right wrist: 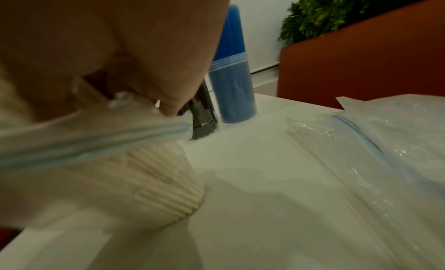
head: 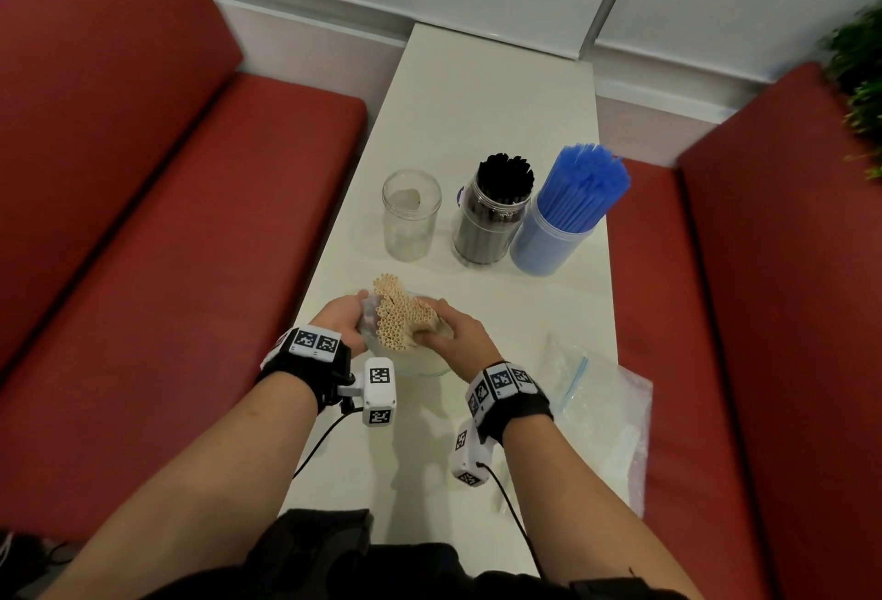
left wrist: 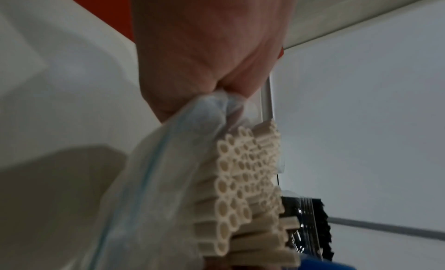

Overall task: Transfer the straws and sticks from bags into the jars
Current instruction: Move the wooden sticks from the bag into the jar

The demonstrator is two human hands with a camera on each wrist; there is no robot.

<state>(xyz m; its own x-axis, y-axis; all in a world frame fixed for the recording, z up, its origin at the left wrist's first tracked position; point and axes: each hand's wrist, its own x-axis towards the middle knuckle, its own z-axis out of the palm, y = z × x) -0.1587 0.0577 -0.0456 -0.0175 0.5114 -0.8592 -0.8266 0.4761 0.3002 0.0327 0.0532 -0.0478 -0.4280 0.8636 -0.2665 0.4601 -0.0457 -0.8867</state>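
Note:
A bundle of beige paper straws (head: pixel 400 318) (left wrist: pixel 245 180) stands upright in a clear zip bag (head: pixel 420 361) (left wrist: pixel 173 159) (right wrist: pixel 91 146), its open ends sticking out of the bag's mouth. My left hand (head: pixel 344 321) (left wrist: pixel 207 51) pinches the bag's left edge. My right hand (head: pixel 452 334) (right wrist: pixel 135 41) grips the straw bundle at the bag's mouth. Beyond them stand an empty clear jar (head: pixel 410 215), a jar of black straws (head: pixel 491 213) (left wrist: pixel 305 226) (right wrist: pixel 202 114) and a jar of blue straws (head: pixel 568 213) (right wrist: pixel 232 87).
Empty zip bags (head: pixel 596 408) (right wrist: pixel 375 150) lie on the white table (head: pixel 477 112) at the near right. Red bench seats (head: pixel 157 217) flank the narrow table on both sides. A green plant (head: pixel 859 74) (right wrist: pixel 337 9) stands at the far right.

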